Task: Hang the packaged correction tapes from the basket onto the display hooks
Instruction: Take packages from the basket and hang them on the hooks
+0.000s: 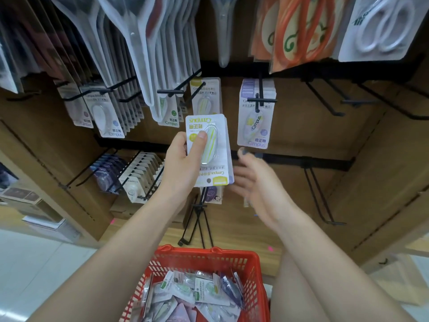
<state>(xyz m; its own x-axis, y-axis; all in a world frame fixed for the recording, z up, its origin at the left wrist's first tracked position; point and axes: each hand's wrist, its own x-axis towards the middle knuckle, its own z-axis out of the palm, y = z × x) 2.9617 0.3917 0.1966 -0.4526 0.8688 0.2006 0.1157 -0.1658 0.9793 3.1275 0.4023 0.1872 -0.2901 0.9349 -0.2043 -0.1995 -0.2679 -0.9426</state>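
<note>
While right hand point(254, 180) blurs — left hand point(183, 156) pinches glossy packs point(210, 149).

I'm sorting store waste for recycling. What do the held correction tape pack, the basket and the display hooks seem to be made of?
Correction tape pack: glossy printed card under a clear blister, probably plastic; light glints on the bubble.
Basket: red moulded plastic, likely; its walls are a slotted lattice with a slight sheen.
Display hooks: thin black rods, seemingly coated metal wire; too small to be sure.

Glossy clear plastic blister on white card pack point(209, 149), red plastic lattice basket point(209, 257), matt black metal hooks point(325, 101), brown wood-look backboard point(325, 140)
</note>
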